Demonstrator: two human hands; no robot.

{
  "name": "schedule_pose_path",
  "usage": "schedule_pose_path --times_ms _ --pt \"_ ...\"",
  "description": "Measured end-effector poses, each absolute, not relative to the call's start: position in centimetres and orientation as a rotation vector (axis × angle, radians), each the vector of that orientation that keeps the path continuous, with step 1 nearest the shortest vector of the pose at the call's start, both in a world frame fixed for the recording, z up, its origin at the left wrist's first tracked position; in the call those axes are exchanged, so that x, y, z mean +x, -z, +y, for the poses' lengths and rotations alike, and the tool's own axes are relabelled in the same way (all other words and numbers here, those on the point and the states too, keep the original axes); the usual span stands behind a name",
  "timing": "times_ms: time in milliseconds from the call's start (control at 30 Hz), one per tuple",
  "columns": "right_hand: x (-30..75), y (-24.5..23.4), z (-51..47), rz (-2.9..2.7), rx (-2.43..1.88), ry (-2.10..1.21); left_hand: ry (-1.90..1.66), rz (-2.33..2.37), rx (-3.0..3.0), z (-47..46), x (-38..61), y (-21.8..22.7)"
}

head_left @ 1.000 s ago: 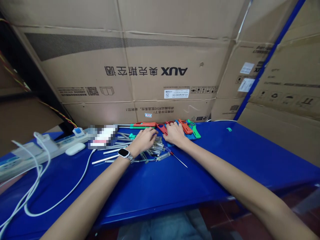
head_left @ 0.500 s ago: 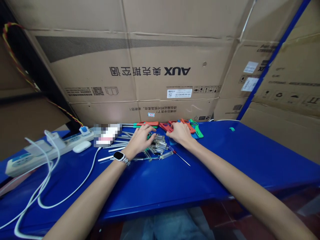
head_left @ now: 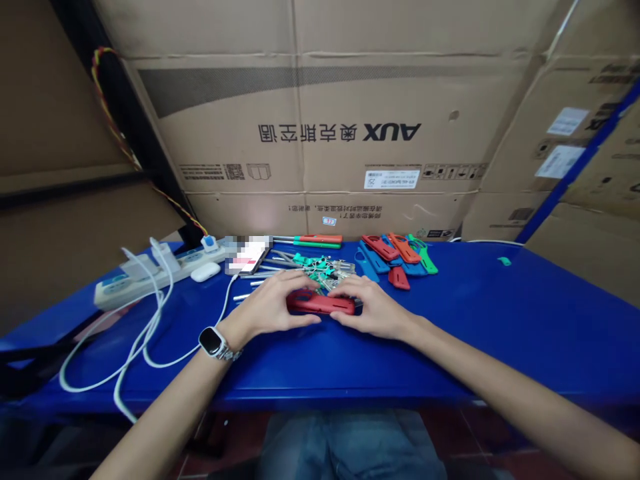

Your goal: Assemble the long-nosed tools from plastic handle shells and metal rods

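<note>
A red plastic lighter handle shell (head_left: 324,305) lies crosswise between my hands, low over the blue table. My left hand (head_left: 270,301) is closed around its left end, thumb below and fingers above. My right hand (head_left: 373,308) grips its right end, where a small dark part shows at the fingertips. Just behind my hands is a pile of lighter inner parts (head_left: 320,265), with green pieces, clear tubes and metal rods. Right of the pile lie more handle shells, including a red one (head_left: 380,247), an orange one (head_left: 406,248) and a blue one (head_left: 369,265).
Long-barrelled lighters (head_left: 317,241) lie at the back against the cardboard (head_left: 320,167). A phone (head_left: 253,257), a white earbud case (head_left: 205,271), a power strip (head_left: 120,287) and loose white cables (head_left: 150,320) occupy the left. A small green piece (head_left: 505,261) lies far right.
My right hand has come back from the shells toward me with the red handle shell. My left hand has moved off the pile and onto the shell. The camera view has shifted left.
</note>
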State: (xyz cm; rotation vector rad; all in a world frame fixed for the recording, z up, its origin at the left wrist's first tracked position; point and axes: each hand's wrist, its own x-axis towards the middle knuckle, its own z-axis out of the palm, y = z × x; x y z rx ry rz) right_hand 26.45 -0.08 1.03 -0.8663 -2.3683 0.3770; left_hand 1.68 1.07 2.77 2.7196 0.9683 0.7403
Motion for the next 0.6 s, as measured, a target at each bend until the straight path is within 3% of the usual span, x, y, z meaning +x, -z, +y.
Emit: schedule_pose_path --times_ms 300,600 --pt "26.2 0.4 -0.7 -2.435 -0.854 -0.454 -0.540 0.949 2.664 0.6 1.9 -2.0" --pt "25.8 0.3 -0.2 -2.308 -0.915 -0.486 -0.582 0.968 2.639 0.6 2.1 -1.6"
